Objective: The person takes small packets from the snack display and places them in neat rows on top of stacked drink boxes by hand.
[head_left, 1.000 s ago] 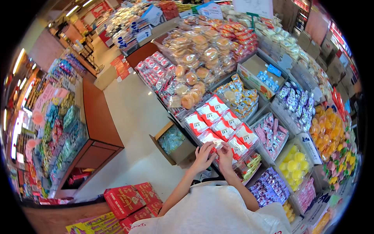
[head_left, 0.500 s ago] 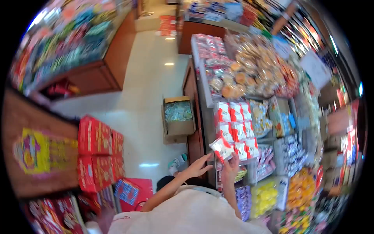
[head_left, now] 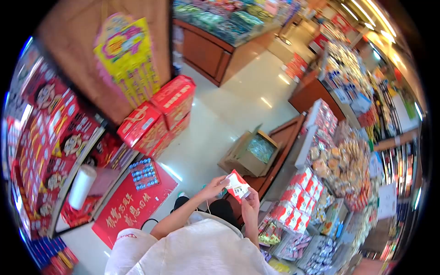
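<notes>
Red-and-white packet point(head_left: 237, 185): one, gripped at opposite sides by our left hand point(head_left: 214, 187) and right hand point(head_left: 250, 205). We list matching packets point(head_left: 290, 197) in rows, rightward.

- A small red-and-white packet point(head_left: 238, 186), with flat faces and roughly square edges, is held up in the air between both hands.
- Its face is mostly white, with a bold red patch across the top corner and more red along the lower left side.
- Dark lettering sits mid-face — too small to read.
- It is tilted, one corner pointing up, printed face towards the wearer.
- The left hand point(head_left: 214, 187) pinches its left edge; the right hand point(head_left: 250, 207) grips the lower right corner — fingertips cover both spots.
</notes>
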Tool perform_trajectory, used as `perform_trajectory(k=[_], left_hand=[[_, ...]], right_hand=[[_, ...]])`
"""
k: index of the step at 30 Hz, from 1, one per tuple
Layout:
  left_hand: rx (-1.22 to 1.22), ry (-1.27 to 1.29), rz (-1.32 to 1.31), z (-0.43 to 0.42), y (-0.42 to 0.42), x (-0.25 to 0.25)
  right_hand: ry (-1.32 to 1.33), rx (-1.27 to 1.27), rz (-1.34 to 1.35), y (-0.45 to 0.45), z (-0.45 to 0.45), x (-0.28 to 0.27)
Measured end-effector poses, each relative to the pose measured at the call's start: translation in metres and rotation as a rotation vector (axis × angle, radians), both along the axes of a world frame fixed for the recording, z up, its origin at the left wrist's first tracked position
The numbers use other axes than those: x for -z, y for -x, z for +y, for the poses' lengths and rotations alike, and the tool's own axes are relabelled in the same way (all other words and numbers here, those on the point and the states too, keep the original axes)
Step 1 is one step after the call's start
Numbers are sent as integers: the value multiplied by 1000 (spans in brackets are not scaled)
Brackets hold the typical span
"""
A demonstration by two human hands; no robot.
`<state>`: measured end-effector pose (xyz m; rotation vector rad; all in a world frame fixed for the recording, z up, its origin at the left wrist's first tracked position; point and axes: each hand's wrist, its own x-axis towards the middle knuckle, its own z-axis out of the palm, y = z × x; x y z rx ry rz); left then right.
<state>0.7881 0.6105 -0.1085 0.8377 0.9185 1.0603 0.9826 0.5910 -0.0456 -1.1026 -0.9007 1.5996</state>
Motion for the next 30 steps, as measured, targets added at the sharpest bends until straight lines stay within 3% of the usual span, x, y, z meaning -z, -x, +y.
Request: perform_trajectory(k=[3, 6, 10, 13, 20, 26, 27, 28, 30], left_hand=[[-193, 48, -67, -25, 33, -14], [-211, 95, 139, -50, 70, 4], [-346, 122, 212, -70, 108, 11], [-498, 112, 96, -88, 125, 7], [-659, 209, 228, -117, 152, 33], [-776, 96, 277, -123, 183, 45], [-791, 102, 295, -122, 194, 45], [-794, 184, 236, -127, 208, 6], [-848, 185, 291, -131, 231, 4]], right_hand=[[-6, -136, 31, 36, 0, 3], [-15, -212, 58, 68, -4, 12], [27, -323, -61, 109, -8, 19], [11, -385, -46, 132, -14, 25], [-14, -527, -88, 163, -31, 30], [-77, -690, -241, 212, -20, 30], [-70, -711, -239, 226, -17, 29], [-93, -738, -244, 239, -14, 32], [-88, -799, -214, 267, -5, 42]])
